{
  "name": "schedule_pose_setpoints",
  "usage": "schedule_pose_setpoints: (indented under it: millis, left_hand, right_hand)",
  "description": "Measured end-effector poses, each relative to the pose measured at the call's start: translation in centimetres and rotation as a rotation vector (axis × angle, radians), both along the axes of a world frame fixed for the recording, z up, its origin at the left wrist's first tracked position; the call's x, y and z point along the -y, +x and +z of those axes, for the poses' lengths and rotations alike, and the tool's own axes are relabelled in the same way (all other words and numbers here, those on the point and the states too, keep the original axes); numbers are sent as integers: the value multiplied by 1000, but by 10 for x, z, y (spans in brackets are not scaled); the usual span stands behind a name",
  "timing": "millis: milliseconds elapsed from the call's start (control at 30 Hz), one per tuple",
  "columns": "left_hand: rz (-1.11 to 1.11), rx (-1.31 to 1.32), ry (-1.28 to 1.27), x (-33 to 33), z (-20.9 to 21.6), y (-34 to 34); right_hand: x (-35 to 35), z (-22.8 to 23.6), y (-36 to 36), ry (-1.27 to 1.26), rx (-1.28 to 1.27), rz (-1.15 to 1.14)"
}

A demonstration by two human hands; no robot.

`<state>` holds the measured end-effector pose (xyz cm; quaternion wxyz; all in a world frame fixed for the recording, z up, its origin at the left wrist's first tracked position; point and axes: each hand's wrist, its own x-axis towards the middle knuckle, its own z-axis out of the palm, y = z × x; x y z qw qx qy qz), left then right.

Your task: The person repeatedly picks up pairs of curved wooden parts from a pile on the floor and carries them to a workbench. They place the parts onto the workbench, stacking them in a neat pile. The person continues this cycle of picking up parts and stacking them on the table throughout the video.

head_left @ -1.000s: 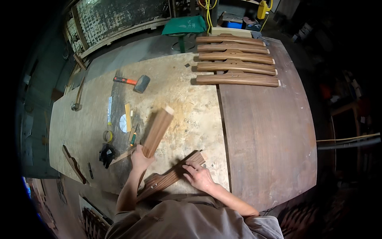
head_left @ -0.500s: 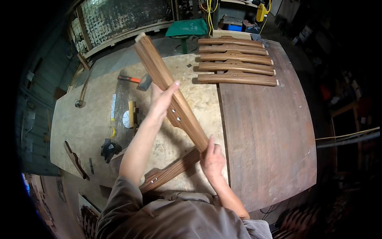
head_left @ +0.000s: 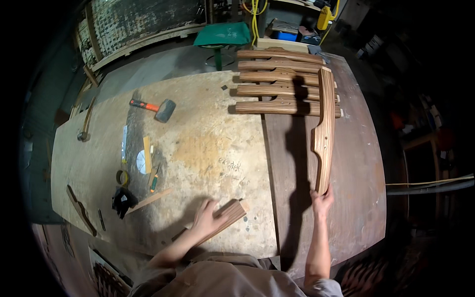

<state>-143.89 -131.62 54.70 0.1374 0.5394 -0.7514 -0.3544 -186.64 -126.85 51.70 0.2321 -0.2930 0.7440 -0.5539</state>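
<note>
My right hand (head_left: 322, 202) is closed around the near end of a striped brown wooden rail (head_left: 325, 133). This rail has a raised, shaped middle with small holes and a pale far end, and it is held up over the right side of the worktable, casting a long shadow. Close to the table's front edge, my left hand (head_left: 205, 221) lies over a second striped wooden rail (head_left: 233, 214), fingers apart and slightly blurred. Part of that rail is hidden under the hand. Several similar rails (head_left: 272, 106) lie in a row at the back right; the held rail's far end overlaps them in view.
A hammer (head_left: 162, 110) with an orange-and-black handle lies on the pale board (head_left: 198, 143). To the left are a tape roll (head_left: 121, 178), a green-handled tool (head_left: 154, 183), a black bundle (head_left: 123, 202) and a dark shaped wooden piece (head_left: 81, 210). A green-topped stool (head_left: 221, 34) stands behind.
My left hand has let go of the first rail and come down to the second one. My right hand has carried the first rail to the right, turning it to point away from me.
</note>
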Motion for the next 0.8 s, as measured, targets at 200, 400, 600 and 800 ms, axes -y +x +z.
schedule_pose_setpoints:
  millis: [200, 400, 600, 800]
  left_hand:
    - [-258, 441, 75, -72, 3, 69]
    - [-326, 738, -457, -93, -18, 108]
    - [-46, 578, -148, -93, -47, 112]
    - [7, 315, -95, -34, 48, 60]
  right_hand:
    - [146, 15, -124, 357, -326, -79]
    - [260, 11, -200, 457, -435, -7]
    - [278, 3, -224, 458, -654, -40]
    - [195, 32, -113, -123, -996, 113]
